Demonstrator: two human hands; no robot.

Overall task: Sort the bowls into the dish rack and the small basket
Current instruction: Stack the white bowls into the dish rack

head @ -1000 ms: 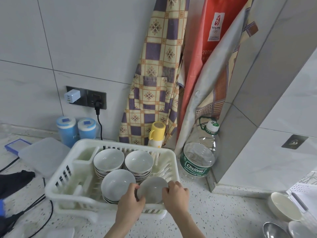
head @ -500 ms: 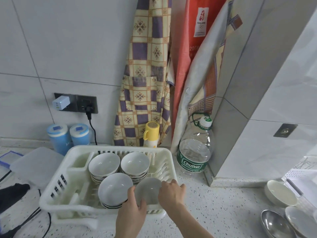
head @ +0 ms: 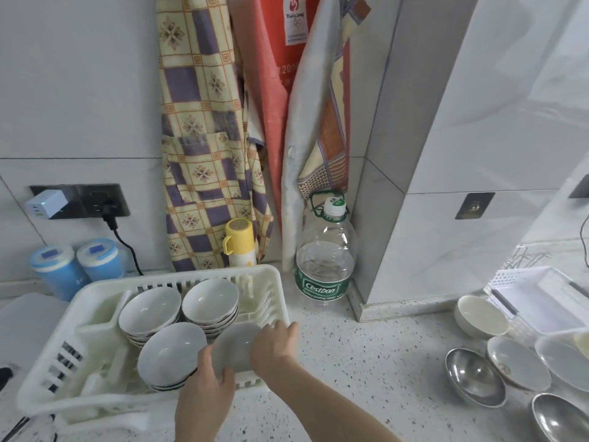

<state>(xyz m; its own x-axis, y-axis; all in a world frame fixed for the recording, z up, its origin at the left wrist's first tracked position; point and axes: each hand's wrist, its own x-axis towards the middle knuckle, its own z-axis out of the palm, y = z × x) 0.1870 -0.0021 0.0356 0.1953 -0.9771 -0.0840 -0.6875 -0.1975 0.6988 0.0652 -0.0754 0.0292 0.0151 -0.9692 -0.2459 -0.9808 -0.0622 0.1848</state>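
Observation:
A white plastic dish rack [head: 79, 317] sits at the lower left with three stacks of white bowls [head: 173, 352] in it. At its front right corner a grey bowl [head: 234, 347] rests in the rack. My left hand [head: 207, 390] grips its near rim. My right hand [head: 274, 347] rests on its right edge with the fingers spread. At the right lie a cream bowl [head: 481, 315], white bowls [head: 516, 362] and steel bowls [head: 475, 379]. A white basket [head: 541, 298] stands behind them.
A large Cestbon water bottle [head: 325, 260], a yellow-capped flask [head: 239, 240] and two blue canisters [head: 79, 266] stand by the wall. Aprons [head: 204, 132] hang above. A plugged cable [head: 127, 247] runs from the socket. A tiled pillar [head: 414, 186] juts out.
The view has swung to the right, bringing more bowls on the right into sight. My right hand's fingers have loosened and spread on the grey bowl; my left hand still grips it.

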